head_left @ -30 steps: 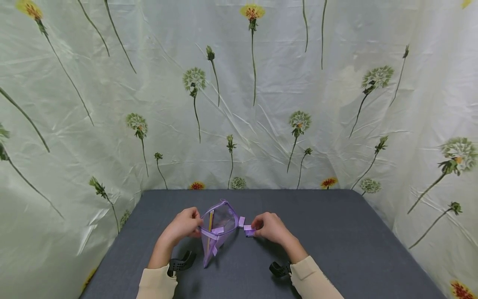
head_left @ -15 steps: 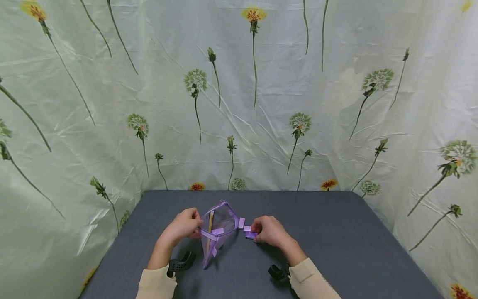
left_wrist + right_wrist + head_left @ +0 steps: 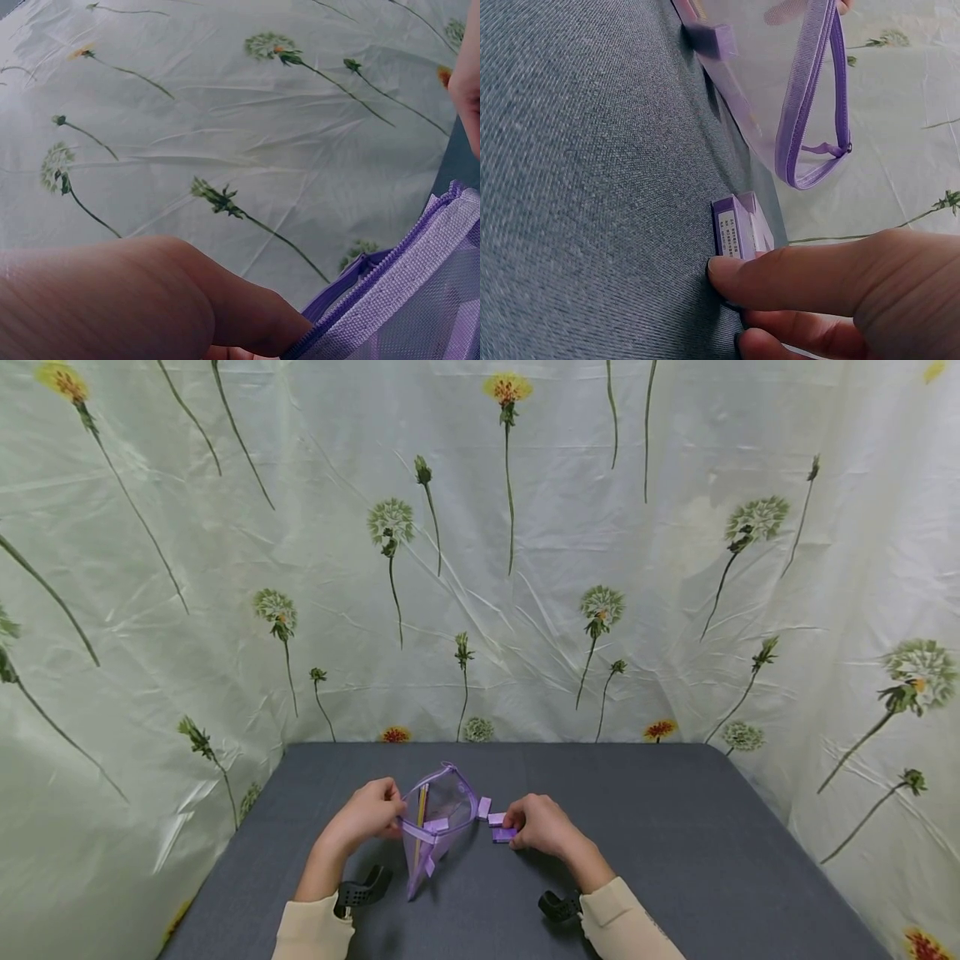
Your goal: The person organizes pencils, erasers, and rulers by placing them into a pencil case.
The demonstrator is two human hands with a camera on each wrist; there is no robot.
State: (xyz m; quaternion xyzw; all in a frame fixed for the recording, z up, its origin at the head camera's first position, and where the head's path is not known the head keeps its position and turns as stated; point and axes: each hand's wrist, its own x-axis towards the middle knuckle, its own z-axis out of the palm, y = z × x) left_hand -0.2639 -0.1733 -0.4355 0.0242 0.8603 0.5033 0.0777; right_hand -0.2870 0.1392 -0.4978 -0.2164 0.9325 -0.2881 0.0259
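**Left hand on pouch rim, right hand on purple box**

Nearest us: two cream sleeves (image 3: 630,920), a black wrist band (image 3: 559,906) at each wrist, all over a dark grey-blue worktop (image 3: 675,868).

Next, the right hand (image 3: 546,823): grip pinching a small purple box (image 3: 726,229), thumb at one end, box down on the worktop right of the pouch. We see a white label with tiny print on it, too small to read.

Left hand (image 3: 372,808): grip pinching the left rim of a see-through purple mesh pouch (image 3: 798,97), thumb along the zip edge. Pouch sits between the hands, unzipped, mouth gaping. Inside we make out yellow pencils (image 3: 422,806), count unclear, plus a lilac block (image 3: 437,824).

Slightly farther: a lilac box (image 3: 495,819) just beyond the purple one, and another pale box (image 3: 484,807) beside the pouch's right rim; we can't tell if those two touch.

Behind the worktop, we get a creased pale sheet (image 3: 525,618) printed with dandelions.
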